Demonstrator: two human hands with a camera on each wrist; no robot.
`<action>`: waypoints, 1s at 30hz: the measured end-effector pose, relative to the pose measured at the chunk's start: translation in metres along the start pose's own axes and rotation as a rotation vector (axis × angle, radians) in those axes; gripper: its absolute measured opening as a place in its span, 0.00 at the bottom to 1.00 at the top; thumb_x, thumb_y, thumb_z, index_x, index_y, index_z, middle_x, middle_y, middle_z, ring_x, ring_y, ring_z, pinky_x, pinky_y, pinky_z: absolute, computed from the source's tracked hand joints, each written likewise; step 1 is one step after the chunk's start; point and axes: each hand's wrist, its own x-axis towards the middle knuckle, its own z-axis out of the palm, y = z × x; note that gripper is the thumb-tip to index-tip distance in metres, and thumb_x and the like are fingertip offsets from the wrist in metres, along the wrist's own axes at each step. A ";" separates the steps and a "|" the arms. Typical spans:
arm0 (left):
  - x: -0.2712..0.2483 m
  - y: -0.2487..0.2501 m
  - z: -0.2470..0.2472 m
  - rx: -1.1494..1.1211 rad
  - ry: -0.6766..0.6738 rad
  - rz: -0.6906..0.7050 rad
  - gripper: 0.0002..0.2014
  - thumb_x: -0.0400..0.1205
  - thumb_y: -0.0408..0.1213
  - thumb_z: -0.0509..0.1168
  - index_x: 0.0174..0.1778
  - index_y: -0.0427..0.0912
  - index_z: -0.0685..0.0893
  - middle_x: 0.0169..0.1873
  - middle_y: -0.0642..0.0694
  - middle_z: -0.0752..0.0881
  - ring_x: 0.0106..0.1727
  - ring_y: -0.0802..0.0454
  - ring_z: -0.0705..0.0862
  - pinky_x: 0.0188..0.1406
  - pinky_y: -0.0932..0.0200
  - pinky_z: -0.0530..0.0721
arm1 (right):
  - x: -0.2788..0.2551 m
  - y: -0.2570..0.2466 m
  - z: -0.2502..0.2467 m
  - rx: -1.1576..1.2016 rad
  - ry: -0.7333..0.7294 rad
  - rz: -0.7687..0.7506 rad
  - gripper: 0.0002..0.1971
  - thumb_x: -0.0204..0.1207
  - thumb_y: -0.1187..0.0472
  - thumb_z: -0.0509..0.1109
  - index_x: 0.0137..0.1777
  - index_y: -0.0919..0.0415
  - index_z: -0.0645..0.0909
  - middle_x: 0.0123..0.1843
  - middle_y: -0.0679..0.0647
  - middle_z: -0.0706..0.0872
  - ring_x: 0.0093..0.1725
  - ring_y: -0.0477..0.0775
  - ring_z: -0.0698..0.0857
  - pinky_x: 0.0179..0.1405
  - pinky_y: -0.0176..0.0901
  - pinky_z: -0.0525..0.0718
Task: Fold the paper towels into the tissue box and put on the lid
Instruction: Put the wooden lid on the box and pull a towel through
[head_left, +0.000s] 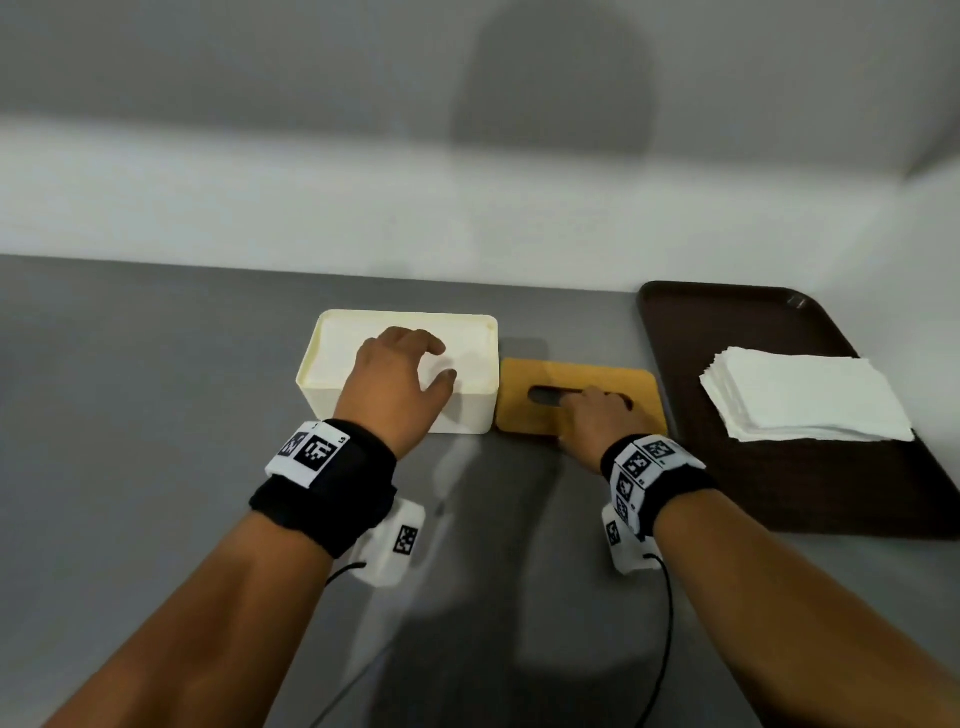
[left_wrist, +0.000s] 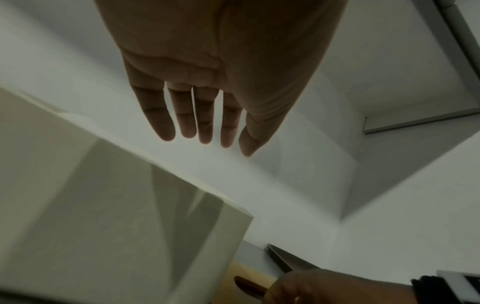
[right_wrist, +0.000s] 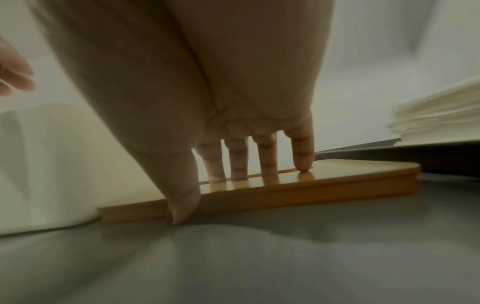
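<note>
The cream tissue box (head_left: 470, 410) stands open on the grey table, with white paper (head_left: 470, 351) showing inside. My left hand (head_left: 441, 361) hovers over the box opening, its fingers (left_wrist: 205, 127) straight and holding nothing. The yellow-brown lid (head_left: 524, 410) with a dark slot lies flat just right of the box. My right hand (head_left: 592, 415) pinches the lid (right_wrist: 337, 185): its fingertips (right_wrist: 239, 174) sit at the slot and the thumb presses the near edge. A stack of white paper towels (head_left: 805, 400) lies to the right.
The towel stack sits on a dark brown tray (head_left: 727, 322) at the right, against the white wall. The tray rim (right_wrist: 415, 152) comes close to the lid's far right corner. Grey table (head_left: 156, 415) stretches left of the box and in front of both hands.
</note>
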 end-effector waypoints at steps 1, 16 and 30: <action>-0.002 0.003 0.003 -0.006 0.010 0.002 0.16 0.79 0.43 0.69 0.62 0.44 0.83 0.62 0.43 0.83 0.65 0.39 0.78 0.66 0.51 0.72 | 0.002 0.003 0.001 -0.003 0.012 -0.008 0.25 0.78 0.47 0.69 0.73 0.52 0.73 0.71 0.58 0.76 0.71 0.66 0.75 0.69 0.64 0.75; -0.010 0.073 0.007 -0.757 0.015 -0.413 0.33 0.77 0.57 0.69 0.74 0.43 0.70 0.59 0.44 0.85 0.52 0.49 0.89 0.52 0.49 0.89 | -0.054 -0.012 -0.050 0.671 0.318 -0.403 0.24 0.74 0.50 0.75 0.69 0.52 0.78 0.62 0.52 0.79 0.60 0.50 0.80 0.63 0.46 0.78; -0.001 -0.013 -0.053 -1.042 0.217 -0.426 0.11 0.83 0.38 0.68 0.60 0.42 0.78 0.44 0.44 0.91 0.41 0.49 0.90 0.33 0.57 0.88 | -0.030 -0.057 -0.067 0.798 0.209 -0.024 0.16 0.80 0.43 0.65 0.56 0.55 0.78 0.53 0.54 0.85 0.55 0.57 0.84 0.55 0.50 0.82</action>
